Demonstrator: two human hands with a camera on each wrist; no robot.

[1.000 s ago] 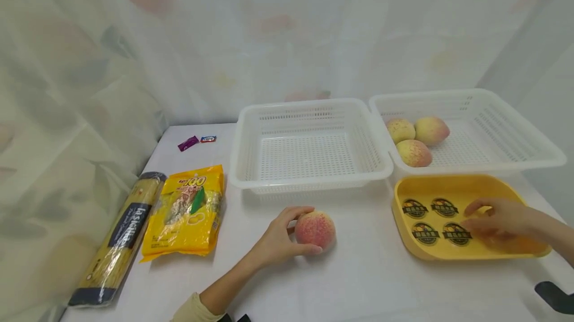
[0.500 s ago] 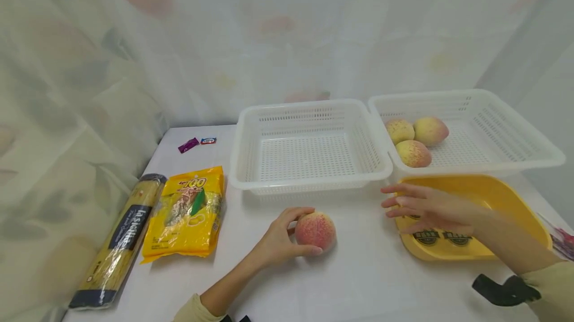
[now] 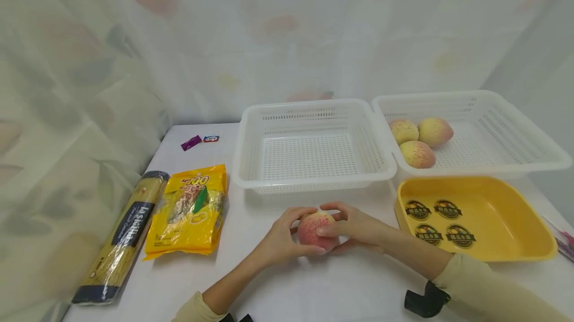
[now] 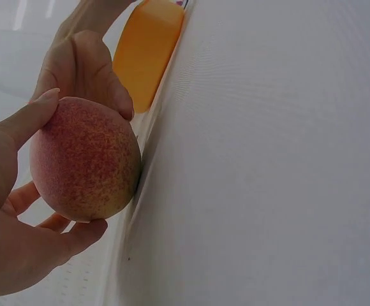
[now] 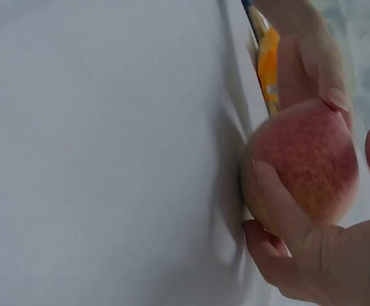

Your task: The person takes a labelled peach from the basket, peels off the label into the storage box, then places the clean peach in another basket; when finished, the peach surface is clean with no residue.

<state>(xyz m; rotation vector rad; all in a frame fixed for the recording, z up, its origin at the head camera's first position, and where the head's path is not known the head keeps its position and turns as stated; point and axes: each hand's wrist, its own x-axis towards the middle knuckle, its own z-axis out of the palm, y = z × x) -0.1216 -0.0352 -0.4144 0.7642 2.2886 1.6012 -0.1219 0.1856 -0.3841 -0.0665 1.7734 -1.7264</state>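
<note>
A pink-and-yellow peach (image 3: 308,235) sits on the white tablecloth in front of the middle basket. My left hand (image 3: 283,241) grips it from the left, thumb at the near side and fingers behind. From the other side my right hand (image 3: 360,228) holds it too. In the right wrist view, the right thumb lies flat on the skin of the peach (image 5: 309,150), with fingertips low at its side; whatever lies beneath that thumb is hidden. Several round black-and-gold stickers (image 3: 460,236) lie in the yellow tray (image 3: 511,230) to the right.
A white basket (image 3: 309,183) stands behind the hands. Beside it, another white basket (image 3: 498,166) contains three peaches (image 3: 417,154). At left are a yellow candy bag (image 3: 186,227), a pack of spaghetti (image 3: 130,230) and two small wrapped sweets (image 3: 192,143). Something pink and thin (image 3: 567,238) lies right of the tray.
My right hand has left the yellow tray and travelled left to the peach, where it now holds the right side. The left hand has kept its grip in place.
</note>
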